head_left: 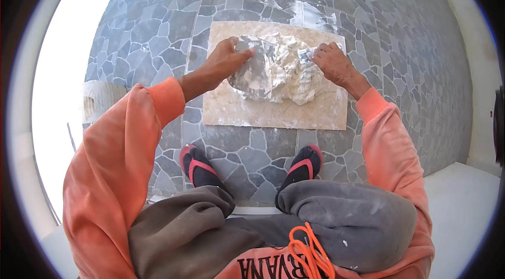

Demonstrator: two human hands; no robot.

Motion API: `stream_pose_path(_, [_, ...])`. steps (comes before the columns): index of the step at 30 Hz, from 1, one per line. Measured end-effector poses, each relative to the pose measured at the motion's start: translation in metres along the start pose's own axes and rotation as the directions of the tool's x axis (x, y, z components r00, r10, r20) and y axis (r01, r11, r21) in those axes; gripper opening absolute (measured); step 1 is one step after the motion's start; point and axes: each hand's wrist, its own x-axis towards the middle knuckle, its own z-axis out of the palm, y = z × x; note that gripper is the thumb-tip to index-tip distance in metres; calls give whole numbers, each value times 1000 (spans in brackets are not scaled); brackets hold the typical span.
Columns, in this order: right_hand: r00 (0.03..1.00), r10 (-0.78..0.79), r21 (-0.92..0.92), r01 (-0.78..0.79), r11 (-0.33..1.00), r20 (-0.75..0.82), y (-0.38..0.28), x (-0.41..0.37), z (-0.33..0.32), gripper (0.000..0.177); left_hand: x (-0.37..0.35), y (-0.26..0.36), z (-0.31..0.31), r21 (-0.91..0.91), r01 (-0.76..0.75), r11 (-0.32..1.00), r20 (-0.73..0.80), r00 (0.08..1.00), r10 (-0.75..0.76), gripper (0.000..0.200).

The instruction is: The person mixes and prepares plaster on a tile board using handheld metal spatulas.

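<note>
A mound of thick off-white putty (299,81) sits on a square beige slab (273,117). My left hand (230,58) is closed on the edge of a flat grey plate (251,75), its thumb on top. Patches of putty smear the plate, which lies tilted against the left side of the mound. On the other side, my right hand (334,64) is closed around a small flat scraper (305,55). Its blade touches the upper right of the putty, and its handle is mostly hidden by my fingers.
Grey stone-pattern tiles (236,150) surround the slab. White wet smears (315,16) mark the floor beyond it. A pale ribbed round object (102,99) stands at the left. My feet in sandals (301,167) are just in front of the slab. A light wall (447,10) rises at the right.
</note>
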Motion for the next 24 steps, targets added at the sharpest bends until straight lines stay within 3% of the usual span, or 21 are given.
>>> stream_pose_path(2, [992,19,-23,-22,1000,-121,2,13,8,10,1,5,2,7,0,1000,-14,1000,0,76])
stream_pose_path(5, [994,-57,-33,60,998,95,-14,9,42,8,6,-2,1,58,-41,997,-62,997,44,75])
stream_pose_path(6, [995,-70,-40,73,997,76,-9,6,46,8,8,-8,1,70,-51,996,-85,995,57,75])
stream_pose_path(9, [982,-69,36,64,997,173,8,10,0,7,1,-1,1,63,7,998,-35,999,-5,74])
stream_pose_path(13, [989,-49,-66,40,997,-142,11,24,16,7,9,-9,5,22,-4,1000,-88,996,6,75])
stream_pose_path(15, [994,-109,-58,108,993,-14,1,15,48,9,12,-10,4,74,-15,997,-104,994,23,76])
stream_pose_path(17, [983,-124,-34,130,991,136,7,8,40,9,11,-8,-1,-13,-11,1000,-6,1000,11,78])
stream_pose_path(18, [981,-127,-3,129,992,150,13,10,27,9,9,-7,0,-64,-1,998,43,999,3,79])
stream_pose_path(20, [976,-121,62,112,992,180,26,16,2,9,6,-7,4,-38,16,999,-31,999,-17,78])
stream_pose_path(23, [999,-52,-10,52,999,-13,32,28,13,9,4,3,7,-15,24,1000,-40,999,-24,76])
stream_pose_path(24, [999,-32,-38,33,999,36,26,29,22,8,3,6,5,-6,24,1000,-30,999,-24,75])
